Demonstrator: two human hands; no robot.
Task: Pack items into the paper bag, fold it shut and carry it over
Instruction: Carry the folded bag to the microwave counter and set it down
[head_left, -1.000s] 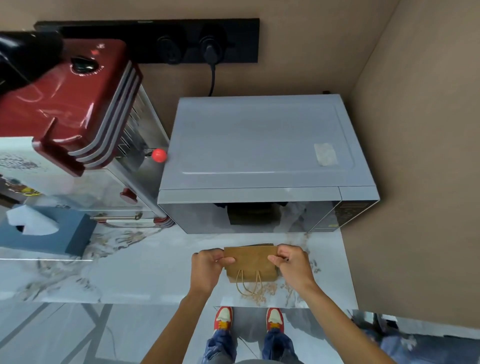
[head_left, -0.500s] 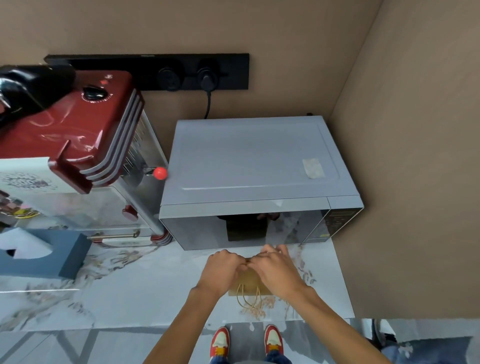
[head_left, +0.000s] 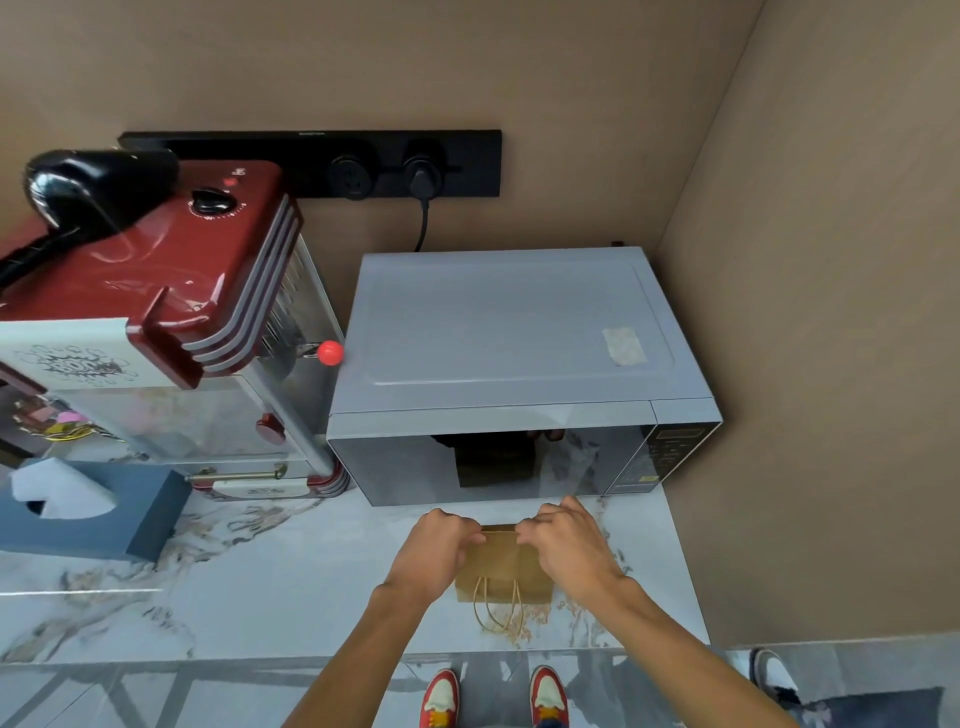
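A small brown paper bag (head_left: 503, 570) stands on the marble counter (head_left: 260, 597) just in front of the microwave. Its twine handles (head_left: 496, 608) hang down the near face. My left hand (head_left: 434, 553) grips the bag's top edge on the left side. My right hand (head_left: 566, 545) grips the top edge on the right side. Both hands have their fingers curled over the folded top. The bag's contents are hidden.
A grey microwave (head_left: 514, 374) stands right behind the bag against the wall corner. A red popcorn machine (head_left: 171, 332) stands to its left, and a blue tissue box (head_left: 83, 512) sits further left. The counter's near edge runs just below the bag.
My hands came together at the bag's top, pressing it down, then spread slightly apart along the top edge. The camera tilted, so everything sits lower in view.
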